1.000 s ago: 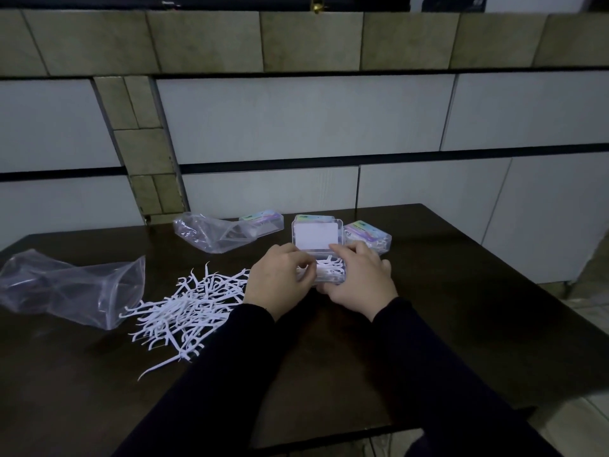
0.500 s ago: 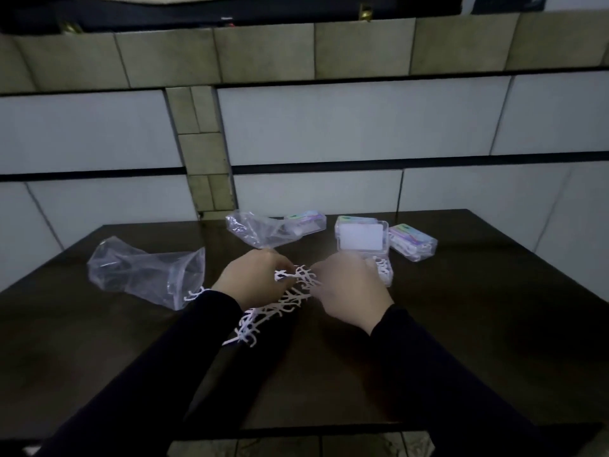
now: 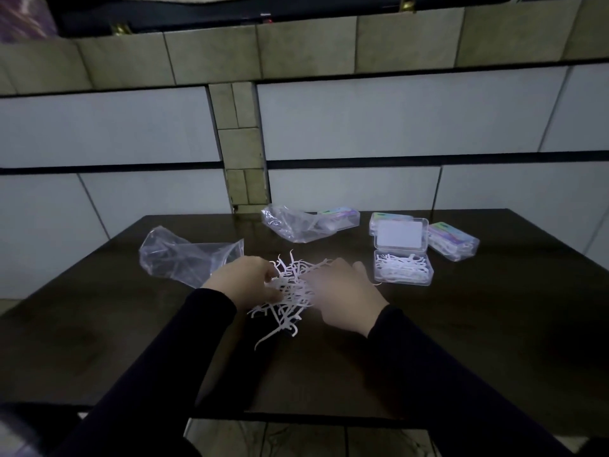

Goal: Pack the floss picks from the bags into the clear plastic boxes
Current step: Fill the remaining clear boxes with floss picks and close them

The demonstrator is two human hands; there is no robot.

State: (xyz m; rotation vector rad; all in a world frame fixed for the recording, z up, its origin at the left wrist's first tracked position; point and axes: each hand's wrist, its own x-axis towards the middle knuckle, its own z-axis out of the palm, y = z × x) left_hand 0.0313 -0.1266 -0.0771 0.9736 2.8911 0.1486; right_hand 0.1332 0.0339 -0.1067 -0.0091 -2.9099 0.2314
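A loose pile of white floss picks (image 3: 290,291) lies on the dark table (image 3: 461,341), between my two hands. My left hand (image 3: 244,282) is at the pile's left side, with fingers and thumb curled around some picks. My right hand (image 3: 342,291), blurred, lies over the pile's right side with its fingers stretched into the picks and its thumb sticking out. To the right stands an open clear plastic box (image 3: 402,272) with picks inside and its lid (image 3: 400,237) raised.
An empty clear bag (image 3: 184,255) lies left of my hands. A second bag (image 3: 293,225) lies at the back, with a closed box (image 3: 339,216) beside it. Two more closed boxes (image 3: 453,242) (image 3: 382,217) stand behind and right of the open one. A tiled wall rises behind the table.
My hands left the open box and moved left to the pile of picks. The camera view has shifted, so the table items now sit further right.
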